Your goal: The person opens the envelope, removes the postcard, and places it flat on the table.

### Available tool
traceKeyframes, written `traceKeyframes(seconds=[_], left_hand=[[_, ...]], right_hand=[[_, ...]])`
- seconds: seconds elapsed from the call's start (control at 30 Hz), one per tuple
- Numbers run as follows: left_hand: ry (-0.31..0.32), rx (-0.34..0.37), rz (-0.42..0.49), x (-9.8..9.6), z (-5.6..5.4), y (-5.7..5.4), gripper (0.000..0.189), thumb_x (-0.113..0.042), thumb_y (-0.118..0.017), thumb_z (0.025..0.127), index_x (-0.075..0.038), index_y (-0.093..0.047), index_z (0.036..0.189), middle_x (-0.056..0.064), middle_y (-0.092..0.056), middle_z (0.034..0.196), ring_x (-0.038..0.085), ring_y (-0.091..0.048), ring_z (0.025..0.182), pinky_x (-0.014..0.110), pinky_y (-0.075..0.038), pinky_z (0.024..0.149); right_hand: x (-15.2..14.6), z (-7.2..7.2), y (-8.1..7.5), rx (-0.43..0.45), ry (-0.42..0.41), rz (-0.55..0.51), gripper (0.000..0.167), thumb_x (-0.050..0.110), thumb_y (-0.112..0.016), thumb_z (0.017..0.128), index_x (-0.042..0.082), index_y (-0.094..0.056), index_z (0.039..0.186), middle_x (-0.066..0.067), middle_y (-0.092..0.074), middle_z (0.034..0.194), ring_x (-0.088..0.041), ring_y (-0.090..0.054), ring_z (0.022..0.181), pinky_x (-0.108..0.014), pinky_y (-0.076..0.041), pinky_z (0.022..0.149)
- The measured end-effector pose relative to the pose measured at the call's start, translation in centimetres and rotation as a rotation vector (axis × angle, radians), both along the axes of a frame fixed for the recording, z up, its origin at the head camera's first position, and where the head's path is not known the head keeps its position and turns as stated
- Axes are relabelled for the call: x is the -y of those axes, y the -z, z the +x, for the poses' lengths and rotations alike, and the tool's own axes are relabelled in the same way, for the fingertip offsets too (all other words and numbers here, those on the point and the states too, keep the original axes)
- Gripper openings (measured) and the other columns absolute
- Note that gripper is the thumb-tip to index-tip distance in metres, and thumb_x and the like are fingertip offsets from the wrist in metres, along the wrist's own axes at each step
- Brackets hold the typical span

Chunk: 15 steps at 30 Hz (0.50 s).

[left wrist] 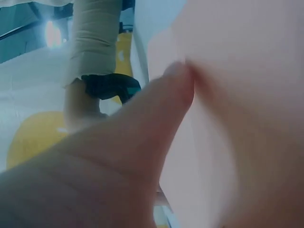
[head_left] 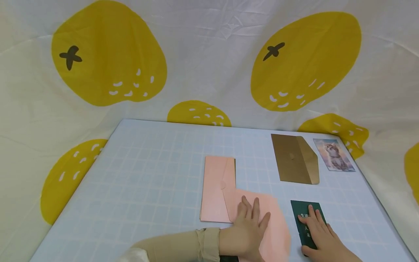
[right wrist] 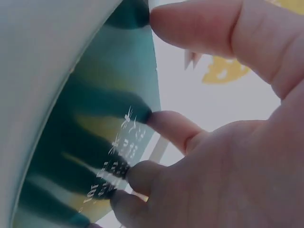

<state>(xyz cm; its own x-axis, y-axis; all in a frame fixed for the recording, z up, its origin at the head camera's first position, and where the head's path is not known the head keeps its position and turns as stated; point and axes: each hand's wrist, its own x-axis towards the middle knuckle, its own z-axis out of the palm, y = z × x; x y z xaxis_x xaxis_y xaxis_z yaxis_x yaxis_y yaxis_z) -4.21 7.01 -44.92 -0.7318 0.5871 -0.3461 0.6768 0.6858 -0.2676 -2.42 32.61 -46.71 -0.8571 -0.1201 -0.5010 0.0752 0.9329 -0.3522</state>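
Note:
My left hand (head_left: 243,234) lies with spread fingers on a pink envelope (head_left: 276,233) whose flap is unfolded toward the right. In the left wrist view the thumb (left wrist: 175,90) touches the pink paper (left wrist: 185,156). My right hand (head_left: 324,233) rests on a dark green card (head_left: 303,233) with white characters. Its fingertips and thumb press on the glossy green face (right wrist: 95,109) in the right wrist view. A closed pink envelope (head_left: 214,189) lies left of the open one, which overlaps its lower right side.
At the back right lies a brown envelope (head_left: 291,160) with its flap open. Beside it is a kitten picture card (head_left: 335,156) near the table's right edge. A bit of something dark green (head_left: 229,258) shows below my left wrist. A lemon-print cloth (head_left: 209,54) hangs behind the table.

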Motion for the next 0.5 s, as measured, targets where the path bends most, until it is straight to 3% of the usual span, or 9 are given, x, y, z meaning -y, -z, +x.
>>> traceKeyframes(seconds=[0.07,0.2,0.3,0.5], left_hand=[[0.015,0.01,-0.018,-0.6,0.0,0.0,0.126,-0.1,-0.047,0.056,-0.041,-0.004,0.158,0.013,-0.004,0.164,0.045,-0.019,0.143,0.051,-0.021,0.112],[0.025,0.03,-0.031,-1.9,0.1,0.0,0.103,-0.083,-0.053,0.077,-0.042,-0.004,0.158,0.011,-0.003,0.164,0.038,-0.018,0.145,0.046,-0.02,0.112],[0.017,0.032,-0.03,-2.7,0.3,0.1,0.091,-0.072,-0.053,0.086,-0.044,-0.005,0.157,0.009,-0.004,0.164,0.035,-0.018,0.145,0.045,-0.019,0.112],[0.049,0.043,-0.061,-4.1,0.2,0.3,0.114,-0.082,-0.06,0.072,-0.043,0.005,0.157,0.009,0.004,0.165,0.04,-0.011,0.146,0.048,-0.018,0.112]], right_hand=[[-0.8,-0.1,0.1,0.006,0.014,-0.017,0.095,0.043,-0.079,0.079,0.0,-0.028,0.148,-0.04,0.005,0.155,-0.058,0.012,0.14,-0.081,0.002,0.095],[-2.6,-0.1,0.3,0.015,0.035,-0.053,0.095,0.039,-0.078,0.08,-0.002,-0.026,0.148,-0.041,0.008,0.154,-0.059,0.014,0.139,-0.082,0.003,0.093],[-3.9,-0.1,0.4,0.014,0.051,-0.083,0.095,0.034,-0.078,0.08,-0.004,-0.023,0.148,-0.041,0.011,0.154,-0.059,0.018,0.137,-0.082,0.005,0.091],[-6.6,-0.3,1.0,-0.017,0.056,-0.14,0.098,0.028,-0.08,0.079,-0.005,-0.02,0.148,-0.041,0.016,0.152,-0.059,0.023,0.135,-0.082,0.009,0.088]])
